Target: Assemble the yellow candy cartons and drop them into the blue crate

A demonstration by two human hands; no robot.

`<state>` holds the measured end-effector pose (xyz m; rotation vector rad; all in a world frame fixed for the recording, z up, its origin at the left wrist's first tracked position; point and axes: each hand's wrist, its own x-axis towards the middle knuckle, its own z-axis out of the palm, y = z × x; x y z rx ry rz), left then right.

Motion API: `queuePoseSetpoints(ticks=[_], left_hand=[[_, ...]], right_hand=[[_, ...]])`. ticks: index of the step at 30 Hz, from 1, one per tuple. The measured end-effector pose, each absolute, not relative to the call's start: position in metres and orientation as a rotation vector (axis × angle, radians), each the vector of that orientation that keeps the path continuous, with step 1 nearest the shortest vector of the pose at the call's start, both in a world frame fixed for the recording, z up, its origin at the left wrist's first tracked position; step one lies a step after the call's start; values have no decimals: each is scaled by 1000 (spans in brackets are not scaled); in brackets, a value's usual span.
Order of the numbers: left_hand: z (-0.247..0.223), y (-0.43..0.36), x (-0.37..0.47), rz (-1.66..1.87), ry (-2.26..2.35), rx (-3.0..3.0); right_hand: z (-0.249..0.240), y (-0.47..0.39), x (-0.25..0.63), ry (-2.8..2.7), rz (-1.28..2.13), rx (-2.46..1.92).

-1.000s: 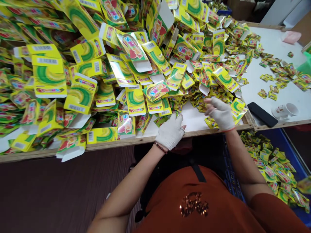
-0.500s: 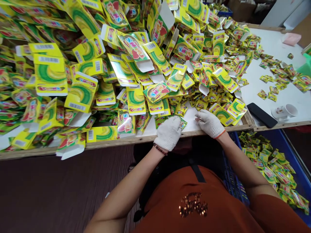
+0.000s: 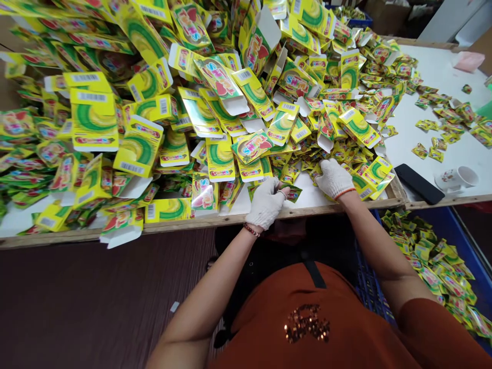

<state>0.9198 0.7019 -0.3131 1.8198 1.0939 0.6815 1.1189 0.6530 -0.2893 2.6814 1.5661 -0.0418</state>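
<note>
My left hand (image 3: 266, 202), in a white knit glove, is closed at the table's front edge. A small green and yellow foil packet (image 3: 294, 193) sticks out by its thumb and fingers. My right hand (image 3: 333, 179), gloved the same way, reaches into the heap of small foil packets (image 3: 313, 159); its fingers are curled down, and the tips are hidden against the packets. Just beyond the left hand lie yellow printed boxes (image 3: 252, 146), many with open flaps. A strip of white tabletop (image 3: 307, 187) shows between the hands.
Boxes are piled high across the left and back. A wooden rim (image 3: 184, 224) runs along the table's front. To the right lie a black phone (image 3: 418, 183), a white cup (image 3: 456, 178) on its side and loose packets (image 3: 436, 154). Below stands a blue crate (image 3: 457, 225) full of packets.
My right hand has moved forward from the bare tabletop into the packet heap. My left hand stays near the edge, with more of the packet showing. The view has shifted slightly.
</note>
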Motion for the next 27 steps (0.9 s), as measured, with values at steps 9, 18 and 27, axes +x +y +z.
queuePoseSetpoints(ticks=[9, 18, 27], left_hand=[[-305, 697, 918, 824, 1198, 1692], [-316, 693, 931, 1022, 1091, 1329], [-334, 666, 949, 1136, 878, 1026]], right_hand=[[-285, 630, 1121, 1821, 118, 2665], [-300, 616, 1084, 2013, -1592, 3279], [-317, 625, 1042, 2264, -868, 3532]])
